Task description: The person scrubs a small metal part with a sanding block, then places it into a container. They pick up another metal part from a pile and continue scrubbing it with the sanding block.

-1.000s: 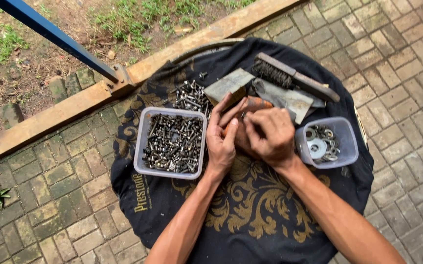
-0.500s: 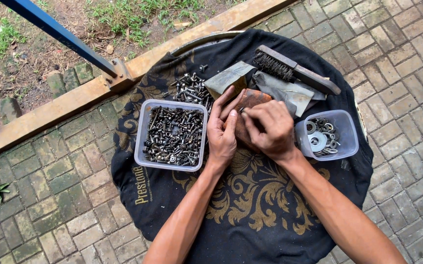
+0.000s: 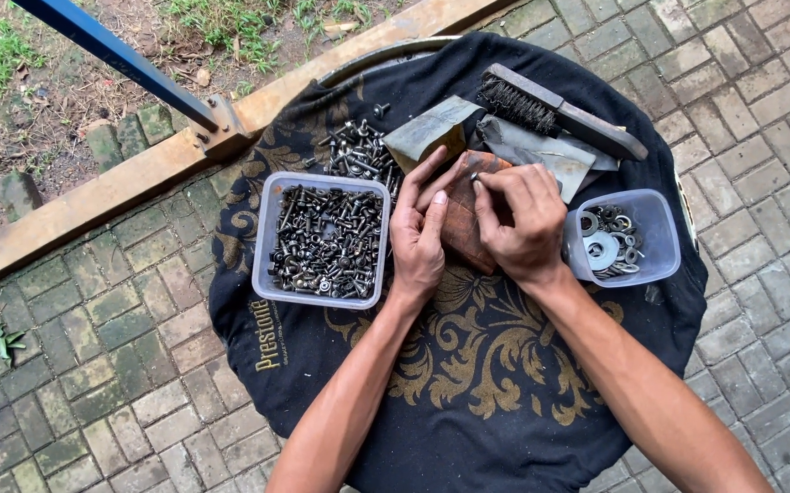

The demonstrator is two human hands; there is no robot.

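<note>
Black cloth [image 3: 468, 393] under rusty brown sandpaper sheet [image 3: 460, 219]

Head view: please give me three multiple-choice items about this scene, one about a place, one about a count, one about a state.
1. Where is the wire brush?
A. inside the left container
B. on the black cloth, beyond the hands
C. on the paving bricks

2. How many clear plastic containers are on the cloth?
A. one
B. two
C. four

3. What is the left hand doing?
A. lying flat on the brown sheet
B. gripping the brush
C. reaching into the bolts

Answers:
1 B, the brush lies at the far edge of the cloth.
2 B, the bolt container and the washer container.
3 A, its fingers are spread on the sheet beside the right hand.
</note>
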